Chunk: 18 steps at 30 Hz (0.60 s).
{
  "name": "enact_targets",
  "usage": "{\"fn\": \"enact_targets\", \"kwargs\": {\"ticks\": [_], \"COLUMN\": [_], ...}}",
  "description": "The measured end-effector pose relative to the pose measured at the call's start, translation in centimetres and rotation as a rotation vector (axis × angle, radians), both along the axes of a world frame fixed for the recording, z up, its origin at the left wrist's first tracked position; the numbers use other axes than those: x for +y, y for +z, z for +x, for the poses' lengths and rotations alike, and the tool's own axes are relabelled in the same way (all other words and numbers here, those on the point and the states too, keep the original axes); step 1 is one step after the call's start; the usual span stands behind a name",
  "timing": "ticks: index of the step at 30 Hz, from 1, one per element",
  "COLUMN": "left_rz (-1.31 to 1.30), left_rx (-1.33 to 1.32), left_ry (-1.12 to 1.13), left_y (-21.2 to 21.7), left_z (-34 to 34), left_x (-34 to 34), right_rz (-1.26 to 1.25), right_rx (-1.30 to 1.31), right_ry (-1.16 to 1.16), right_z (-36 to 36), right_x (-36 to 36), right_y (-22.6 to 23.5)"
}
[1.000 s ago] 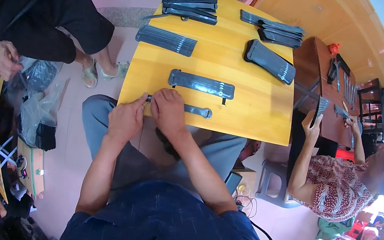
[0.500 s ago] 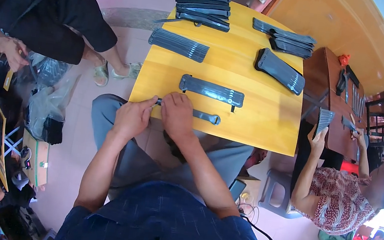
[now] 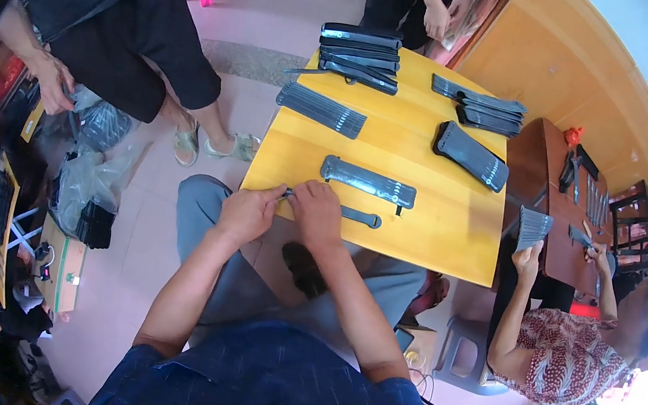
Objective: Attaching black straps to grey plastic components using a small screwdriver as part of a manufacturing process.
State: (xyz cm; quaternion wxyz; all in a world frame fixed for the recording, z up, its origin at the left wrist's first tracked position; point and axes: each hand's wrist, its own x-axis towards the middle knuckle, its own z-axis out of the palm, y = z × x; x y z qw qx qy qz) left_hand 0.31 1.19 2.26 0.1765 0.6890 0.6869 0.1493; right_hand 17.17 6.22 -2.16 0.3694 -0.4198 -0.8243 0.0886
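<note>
A dark grey strap (image 3: 361, 217) with a rounded, slotted end lies along the near left edge of the yellow table. My left hand (image 3: 250, 213) pinches its left end, fingers closed. Close beside it, my right hand (image 3: 318, 212) is curled over the strap's middle with fingertips pressed down on it. The part under my fingers is hidden. Just beyond my hands lies a flat, glossy dark pack (image 3: 368, 182) of straps. Further back on the left rests a fanned row of straps (image 3: 321, 109).
Stacked dark packs (image 3: 359, 58) stand at the table's far left; more strap bundles (image 3: 489, 114) and a thick pack (image 3: 471, 155) lie at the right. One person stands at left, another beyond the table. At right, a seated person holds straps (image 3: 534, 225) by a brown table (image 3: 569, 206).
The view has shifted, so the table and hands appear lower and slightly further right. A person's hands now show beyond the table. Both my hands stay on the strap.
</note>
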Motion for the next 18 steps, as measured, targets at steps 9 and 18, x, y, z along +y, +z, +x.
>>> {"fn": "enact_targets", "kwargs": {"ticks": [9,18], "left_rz": [0.035,0.037], "left_rx": [-0.035,-0.070], "left_ry": [-0.020,-0.097], "left_y": [0.3,-0.7], "left_z": [-0.5,-1.9], "left_x": [0.0,1.2], "right_rz": [-0.011,-0.015], "right_rx": [-0.015,-0.042], "right_ry": [-0.036,-0.039], "right_z": [-0.5,-0.6], "right_x": [-0.2,-0.2], "right_y": [1.4,0.9]}}
